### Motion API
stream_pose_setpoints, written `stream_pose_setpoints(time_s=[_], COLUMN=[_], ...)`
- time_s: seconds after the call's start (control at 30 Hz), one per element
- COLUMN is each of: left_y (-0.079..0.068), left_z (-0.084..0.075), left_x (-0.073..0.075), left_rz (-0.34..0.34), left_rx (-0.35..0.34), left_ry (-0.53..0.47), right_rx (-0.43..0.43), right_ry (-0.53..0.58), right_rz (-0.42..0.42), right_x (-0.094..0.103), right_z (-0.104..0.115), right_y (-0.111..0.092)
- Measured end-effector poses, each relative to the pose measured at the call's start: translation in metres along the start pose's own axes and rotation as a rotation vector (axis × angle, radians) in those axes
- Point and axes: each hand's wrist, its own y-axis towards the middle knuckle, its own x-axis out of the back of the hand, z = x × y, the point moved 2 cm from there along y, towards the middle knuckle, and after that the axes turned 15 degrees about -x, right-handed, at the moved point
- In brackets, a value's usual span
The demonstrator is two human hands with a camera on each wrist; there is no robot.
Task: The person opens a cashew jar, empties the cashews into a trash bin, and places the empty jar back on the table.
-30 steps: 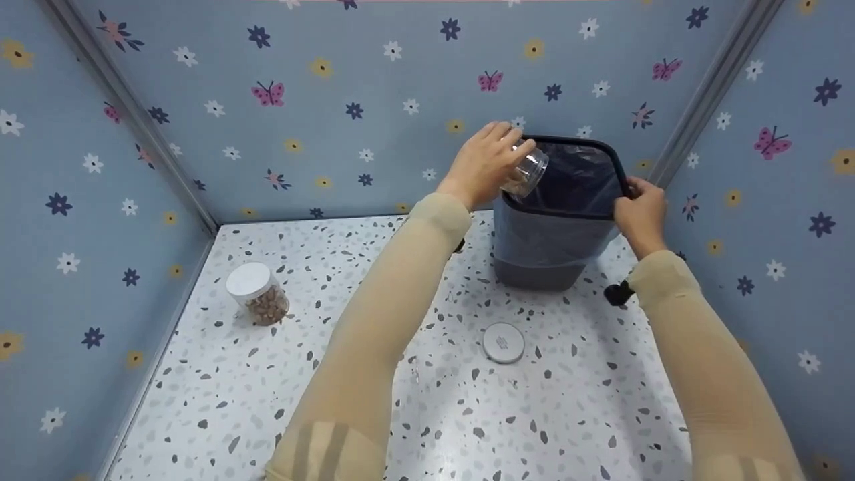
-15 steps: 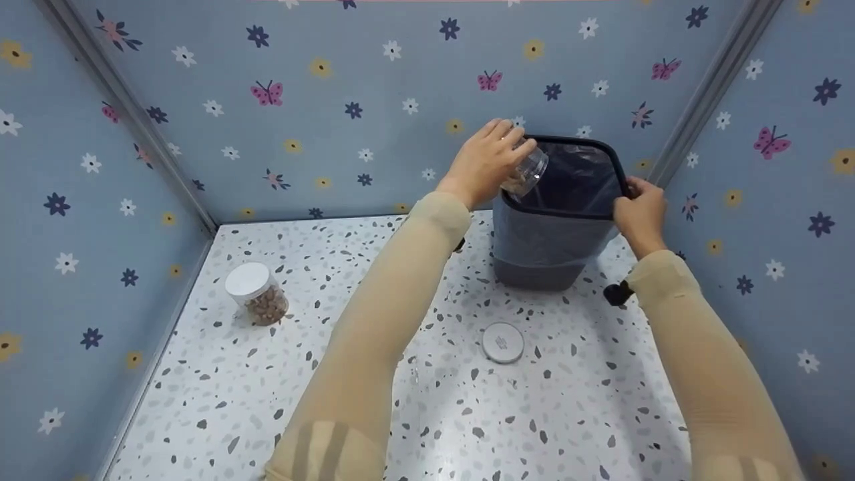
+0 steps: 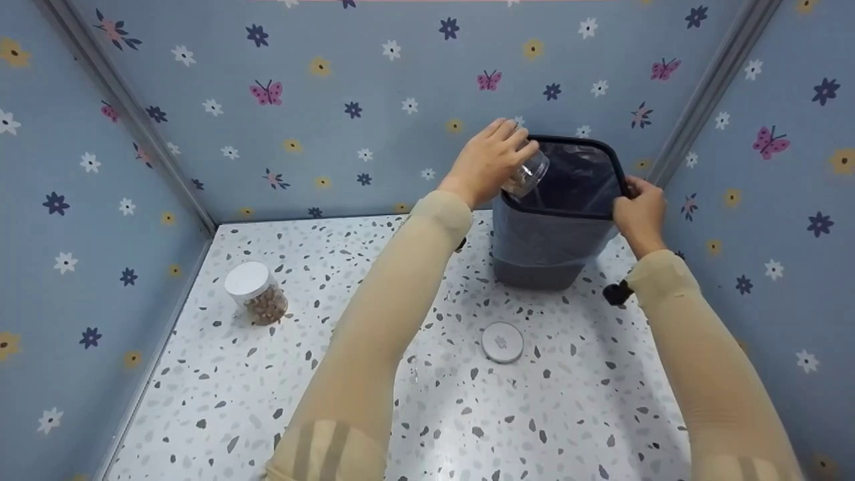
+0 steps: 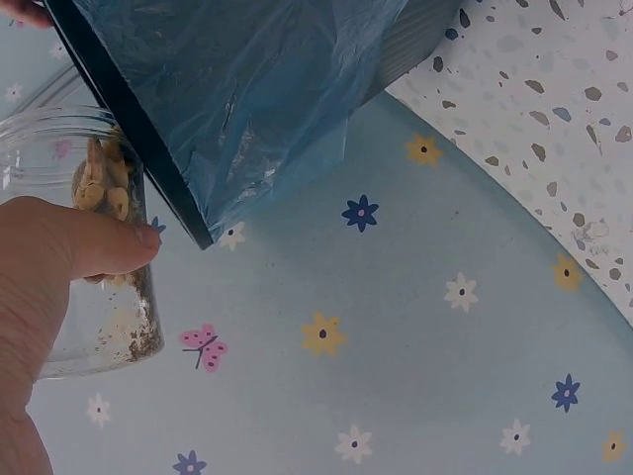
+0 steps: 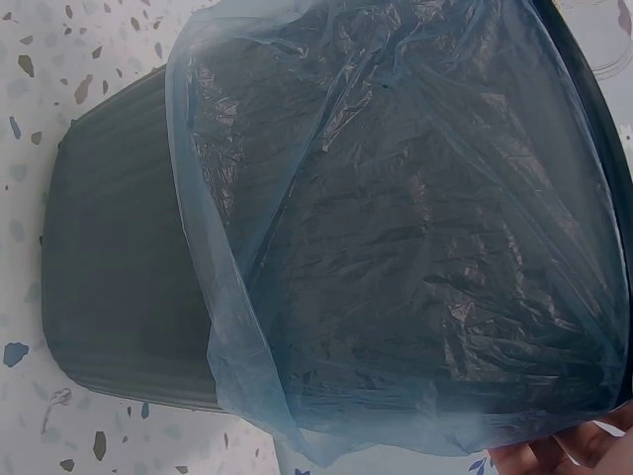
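Observation:
My left hand (image 3: 486,162) grips a clear plastic jar (image 3: 532,170), tilted with its mouth toward the inside of the trash bin (image 3: 541,247), at the left of its rim. In the left wrist view, tan nut-like pieces sit near the jar's (image 4: 59,336) mouth and dark crumbs cling near its base; the thumb presses its side. My right hand (image 3: 641,212) holds the bin's black rim at the right. A translucent bluish bag (image 5: 396,218) lines the bin and folds down over its grey outside. The right fingertips (image 5: 584,443) show at the rim in the right wrist view.
A white round lid (image 3: 503,343) lies on the speckled surface (image 3: 467,414) in front of the bin. At the left stands a second jar (image 3: 265,305) with a white lid and brown pieces inside. Flower-patterned walls (image 3: 374,87) enclose the back and both sides.

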Motion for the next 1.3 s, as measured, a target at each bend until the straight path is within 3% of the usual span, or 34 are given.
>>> stream_pose_setpoints(time_s=[0.6, 1.0, 1.3], left_y=[0.0015, 0.0031, 0.0044], left_z=[0.0000, -0.0003, -0.0013], left_x=[0.0017, -0.0004, 0.0007], left_rz=[0.032, 0.002, 0.024], left_rx=[-0.002, -0.015, -0.025], left_ry=[0.050, 0.059, 0.067], right_rx=[0.022, 0.011, -0.002], right_ry=[0.006, 0.000, 0.006], right_rz=[-0.016, -0.009, -0.004], right_x=[-0.0008, 0.0001, -0.0007], right_z=[-0.0007, 0.0013, -0.0007], right_y=[0.0024, -0.0011, -0.0005])
